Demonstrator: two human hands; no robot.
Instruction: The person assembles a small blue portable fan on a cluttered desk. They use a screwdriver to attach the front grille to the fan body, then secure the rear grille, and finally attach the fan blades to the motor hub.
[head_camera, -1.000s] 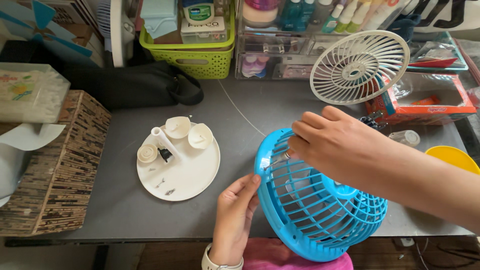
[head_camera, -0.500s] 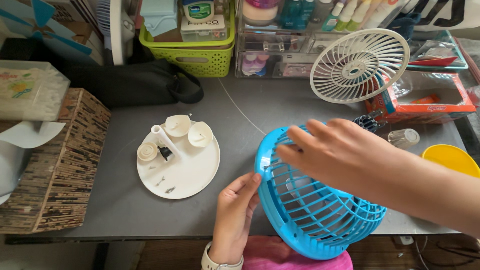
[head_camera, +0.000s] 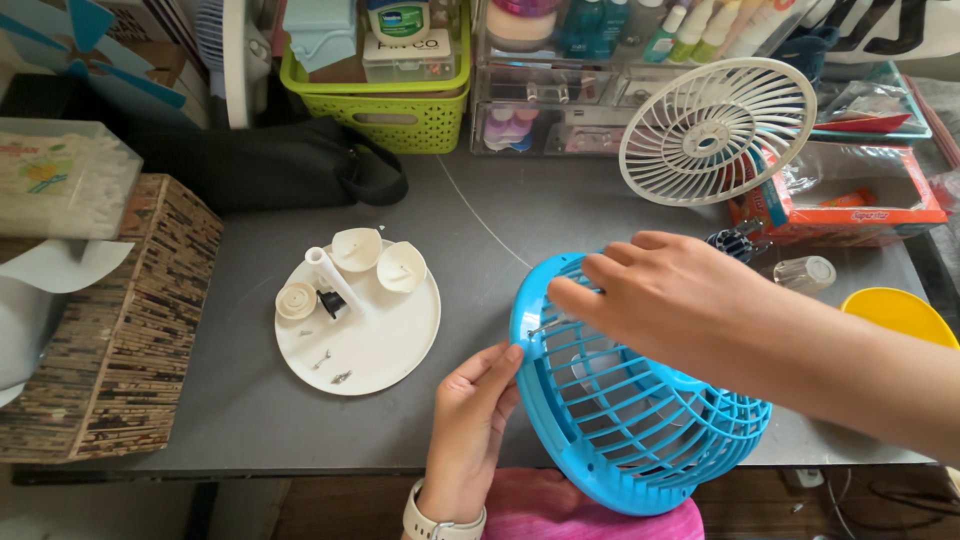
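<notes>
A blue plastic fan cage (head_camera: 640, 430) stands tilted at the table's front edge. My left hand (head_camera: 470, 430) grips its left rim from below, thumb against the blue ring. My right hand (head_camera: 670, 300) lies over the top of the rim, fingers curled down around a thin metal screwdriver (head_camera: 545, 324); only the shaft shows, just inside the rim. To the left sits a round white plate (head_camera: 400, 370) with small white fan parts, a black piece and a few loose screws.
A white fan grille (head_camera: 715, 130) leans at the back right beside a red box (head_camera: 850, 215). A small clear bottle (head_camera: 805, 272) and a yellow lid (head_camera: 900, 315) lie at the right. A woven box (head_camera: 110, 330), black bag (head_camera: 250, 165) and green basket (head_camera: 400, 120) line the left and back.
My right hand went from a raised fist on the screwdriver to lying flatter and lower over the rim, fingers stretched left. The left hand and the cage have hardly moved.
</notes>
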